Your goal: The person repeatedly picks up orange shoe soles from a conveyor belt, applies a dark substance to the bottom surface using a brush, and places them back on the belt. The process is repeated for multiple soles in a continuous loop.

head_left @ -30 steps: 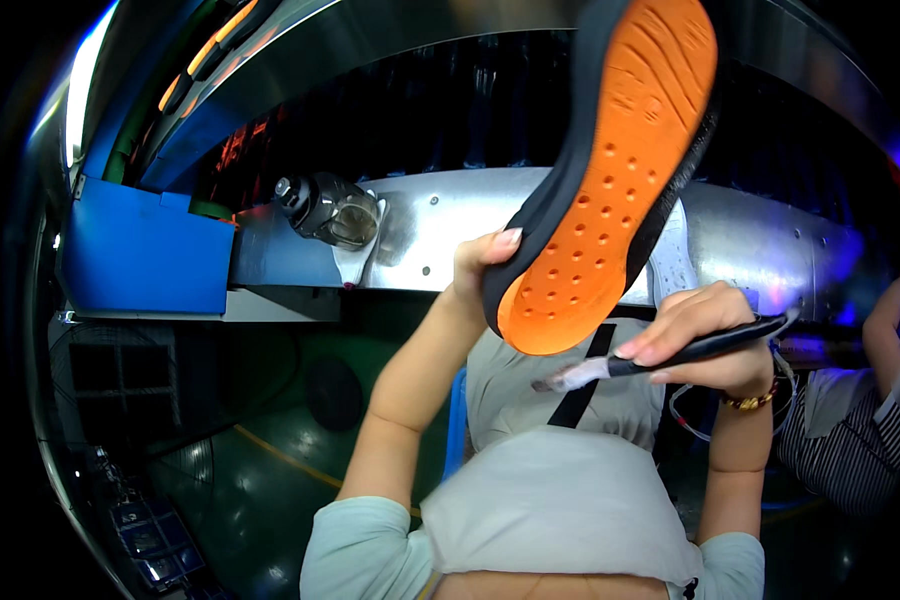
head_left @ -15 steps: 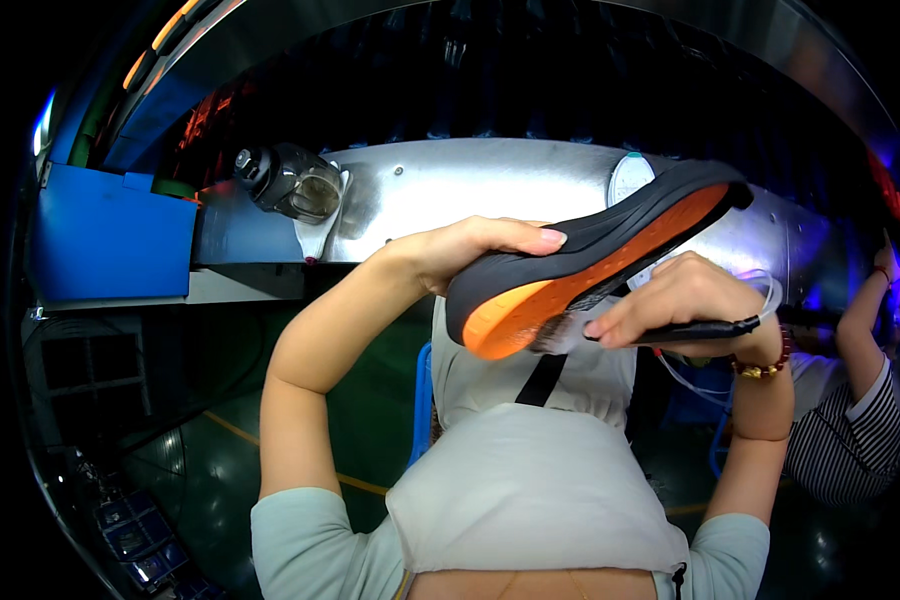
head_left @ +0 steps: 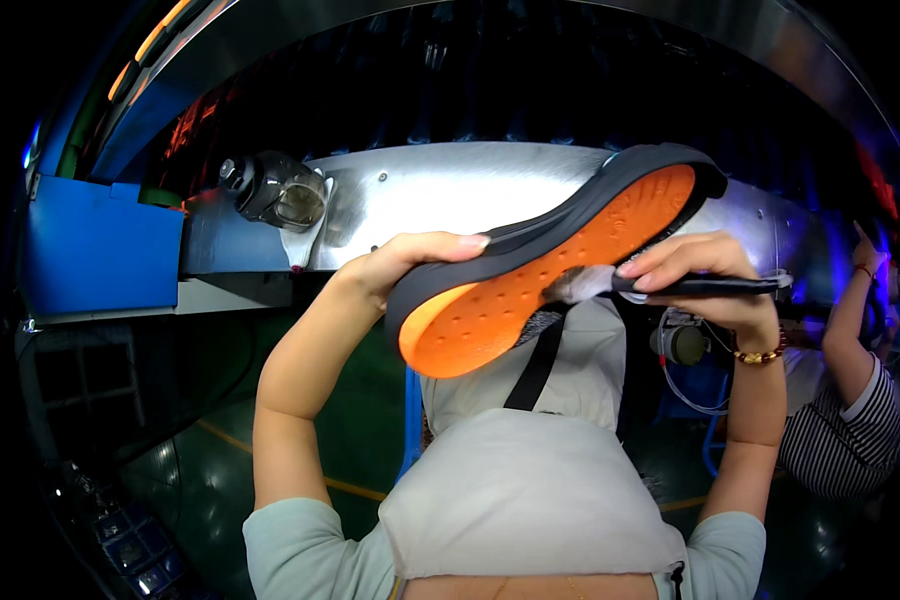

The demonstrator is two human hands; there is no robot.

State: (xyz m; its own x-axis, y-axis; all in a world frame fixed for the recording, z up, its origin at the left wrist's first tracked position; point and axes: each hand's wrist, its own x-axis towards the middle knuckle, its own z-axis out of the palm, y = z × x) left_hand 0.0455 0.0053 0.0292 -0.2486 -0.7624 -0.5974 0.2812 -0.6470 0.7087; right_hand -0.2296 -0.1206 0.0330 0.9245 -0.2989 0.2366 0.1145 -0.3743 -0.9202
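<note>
A black shoe sole with an orange inner face point(head_left: 610, 235) is held up in front of me, tilted so that its orange side faces me. My left hand point(head_left: 405, 265) grips its left end, thumb over the black upper edge; some of the fingers are hidden behind it. In my right hand point(head_left: 705, 268) is a brush point(head_left: 582, 285) with a black handle, fingers closed around it. Its pale, dark-tipped bristles touch the orange face near the middle of the lower edge. A clear tube shows by the handle's far end.
Behind the sole runs a metal bench point(head_left: 400, 205). A dark see-through bottle point(head_left: 282, 195) lies on it at the left, over a white cloth point(head_left: 305, 238). Further left is a blue box point(head_left: 105, 250). At the right, a co-worker in a striped garment point(head_left: 845, 435) sits close by.
The sole has turned to show more of its orange face and shifted slightly left. The brush has moved from the sole's left end toward its middle.
</note>
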